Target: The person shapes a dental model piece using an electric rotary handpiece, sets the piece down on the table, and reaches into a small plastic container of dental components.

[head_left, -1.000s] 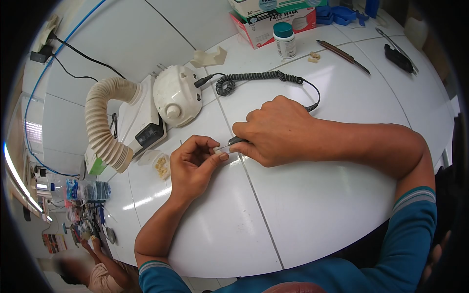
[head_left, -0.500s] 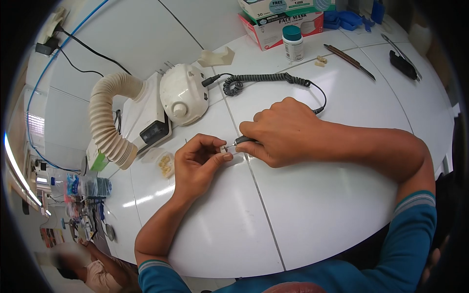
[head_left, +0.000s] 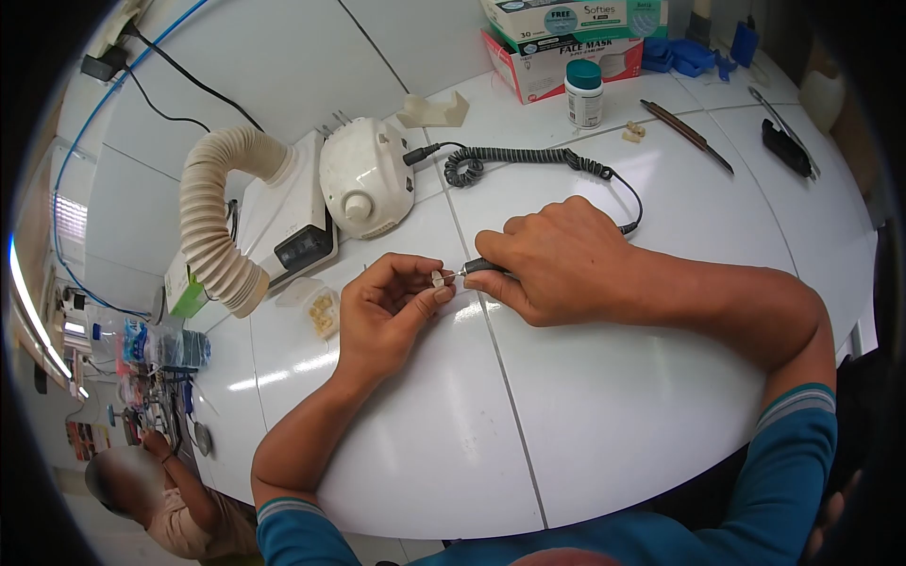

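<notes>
- Hands and grip. From my remote seat I see the left hand (head_left: 377,316) pinching a small, whitish, tooth-like piece (head_left: 438,280) between thumb and fingers; the right hand (head_left: 566,269) grasps a dark rotary handpiece (head_left: 485,266) near its front end.
- Step in hand. The handpiece's thin metal bit (head_left: 455,274) points at the piece, at or very near its surface; I cannot tell whether they touch, or whether the bit is spinning. I judge this to be close tool work on the piece.
- Demand of the move. As I judge it, so small a piece calls for a firm pinch, fingertips clear of the bit, and light, controlled pressure.
- Position. The piece is held just above the white tiled bench (head_left: 613,406), in front of the control unit (head_left: 363,184). A coiled cord (head_left: 528,156) runs from this unit to behind the right hand. Beside the left hand lies a clear container (head_left: 304,297) of yellowish pieces (head_left: 324,317).
- Change from the earlier frame. I find both grips alike; the bench objects sit farther right in my view, and the co-worker's hand (head_left: 156,441) appears higher.
</notes>
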Demonstrator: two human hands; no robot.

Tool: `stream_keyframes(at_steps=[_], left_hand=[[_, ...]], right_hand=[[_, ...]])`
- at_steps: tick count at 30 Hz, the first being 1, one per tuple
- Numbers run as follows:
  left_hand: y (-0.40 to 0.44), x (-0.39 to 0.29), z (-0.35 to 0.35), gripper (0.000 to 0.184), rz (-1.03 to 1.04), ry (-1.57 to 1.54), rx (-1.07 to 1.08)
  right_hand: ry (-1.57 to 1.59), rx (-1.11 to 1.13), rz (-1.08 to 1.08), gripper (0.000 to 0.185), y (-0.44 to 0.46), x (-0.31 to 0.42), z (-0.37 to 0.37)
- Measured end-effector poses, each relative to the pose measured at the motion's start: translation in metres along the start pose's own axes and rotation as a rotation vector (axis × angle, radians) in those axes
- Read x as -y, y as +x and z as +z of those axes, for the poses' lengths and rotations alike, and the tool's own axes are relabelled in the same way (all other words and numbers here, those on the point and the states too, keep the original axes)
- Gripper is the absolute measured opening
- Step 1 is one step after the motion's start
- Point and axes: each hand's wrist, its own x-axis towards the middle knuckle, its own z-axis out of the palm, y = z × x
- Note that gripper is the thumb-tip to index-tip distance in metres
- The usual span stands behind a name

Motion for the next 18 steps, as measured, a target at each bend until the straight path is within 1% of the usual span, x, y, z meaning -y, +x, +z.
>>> stream_keyframes(at_steps=[18], left_hand=[[-0.0002,0.0045,-0.0001,0.024,0.026,-0.017,0.028]], right_hand=[[-0.043,0.045,-0.003,0.046,0.0013,0.0021,-0.0026]])
